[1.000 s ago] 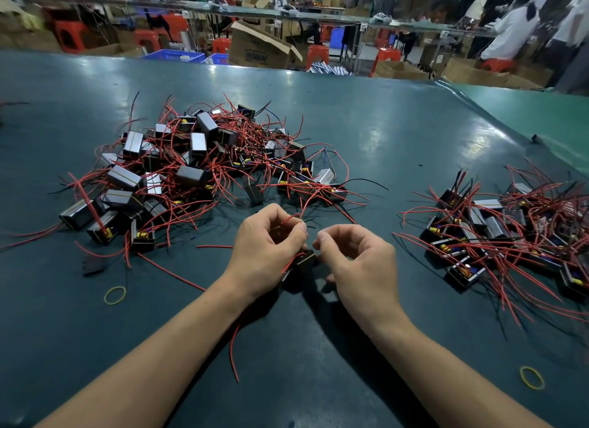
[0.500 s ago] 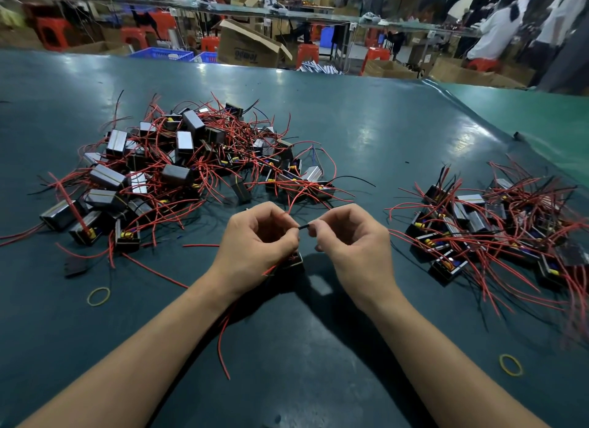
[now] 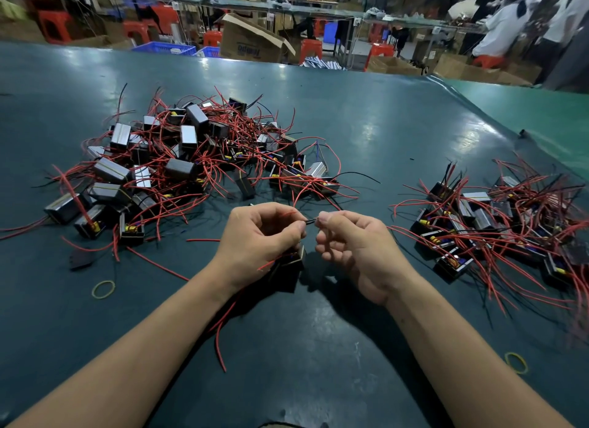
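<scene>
Short black wire (image 3: 310, 221) runs between the two hands, just above the table's (image 3: 318, 379) near-centre. Left hand (image 3: 261, 239) pinches one end w/ thumb + forefinger, other fingers curled in. Right hand (image 3: 357, 252) pinches the other end the same way, fingertips nearly meeting the left's. Both grips are tight, w/ only a bit of wire showing in the gap.

Small black box (image 3: 288, 269) sits right under the left hand's lower fingers, touching them; can't tell if it rests on the table or hangs. Thin red leads come out of it, and one long red wire (image 3: 220, 332) trails from under the left wrist toward the near edge.

Beyond the hands, to the left: big pile (image 3: 191, 159) of similar boxes tangled in red wires, some w/ silvery faces up. To the right, well apart: smaller pile (image 3: 497, 226), boxes mostly open side up w/ yellow parts showing.

Yellow rubber band (image 3: 103, 289) lies left of the left forearm, and a second band (image 3: 516, 362) lies right of the right forearm. Loose red wire (image 3: 159, 265) lies near the first band.

Far bkgd: cardboard carton (image 3: 251, 41), red stools, people in white, all blurry.
</scene>
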Available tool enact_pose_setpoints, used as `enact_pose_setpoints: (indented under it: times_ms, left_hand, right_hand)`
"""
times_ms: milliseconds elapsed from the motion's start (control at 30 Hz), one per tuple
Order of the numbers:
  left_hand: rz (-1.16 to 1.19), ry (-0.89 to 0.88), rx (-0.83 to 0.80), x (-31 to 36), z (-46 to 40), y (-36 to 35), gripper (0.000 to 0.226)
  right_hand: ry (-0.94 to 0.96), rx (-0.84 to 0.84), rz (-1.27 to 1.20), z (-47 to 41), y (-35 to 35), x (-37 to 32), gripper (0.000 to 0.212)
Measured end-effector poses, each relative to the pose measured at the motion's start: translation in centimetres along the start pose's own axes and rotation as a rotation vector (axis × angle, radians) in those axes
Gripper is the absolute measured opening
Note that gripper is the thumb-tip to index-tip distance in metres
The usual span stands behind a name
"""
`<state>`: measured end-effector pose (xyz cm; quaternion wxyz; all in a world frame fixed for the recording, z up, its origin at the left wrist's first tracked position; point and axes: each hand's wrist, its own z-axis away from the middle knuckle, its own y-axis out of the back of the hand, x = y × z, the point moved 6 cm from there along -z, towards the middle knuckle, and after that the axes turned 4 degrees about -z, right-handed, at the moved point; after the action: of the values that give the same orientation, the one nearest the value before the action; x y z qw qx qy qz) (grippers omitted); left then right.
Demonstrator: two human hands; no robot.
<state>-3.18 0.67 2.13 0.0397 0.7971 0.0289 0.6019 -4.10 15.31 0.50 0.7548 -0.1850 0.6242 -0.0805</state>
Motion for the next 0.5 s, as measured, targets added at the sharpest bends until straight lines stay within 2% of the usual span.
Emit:
enact_pose_setpoints:
  times_ms: [67,133,233,267,300,367,433,500]
  left_hand:
    - [-0.012,-0.004,-0.005,0.0,0.0,0.0,0.015]
    - [-0.034,-0.009,-0.008,0.0,0.1,0.0,0.014]
    - [-0.064,-0.015,0.0,0.1,0.0,-0.1,0.008]
    - [-0.062,-0.012,0.005,0.0,0.0,0.0,0.006]
    - [-0.056,-0.007,0.014,0.0,0.0,0.1,0.005]
    - [-0.05,0.006,0.039,0.0,-0.1,0.4,0.005]
    - [-0.033,0.025,0.052,-0.2,-0.2,0.5,0.007]
    - [-0.017,0.038,0.037,-0.2,-0.1,0.4,0.011]
  right_hand:
    - [0.01,0.027,0.068,0.0,0.3,0.0,0.02]
    - [0.154,0.078,0.252,0.1,0.5,-0.4,0.024]
    - [0.658,0.239,0.887,1.5,-0.3,-2.0,0.025]
    - [0.801,0.261,1.006,2.2,-0.9,-2.3,0.023]
    - [0.882,0.232,1.058,2.6,-1.3,-2.6,0.02]
    - [0.907,0.07,1.086,2.7,-1.5,-2.9,0.014]
    - [0.883,-0.063,1.157,2.5,-0.9,-2.9,0.024]
    - [0.936,-0.068,1.181,2.2,-0.1,-3.4,0.032]
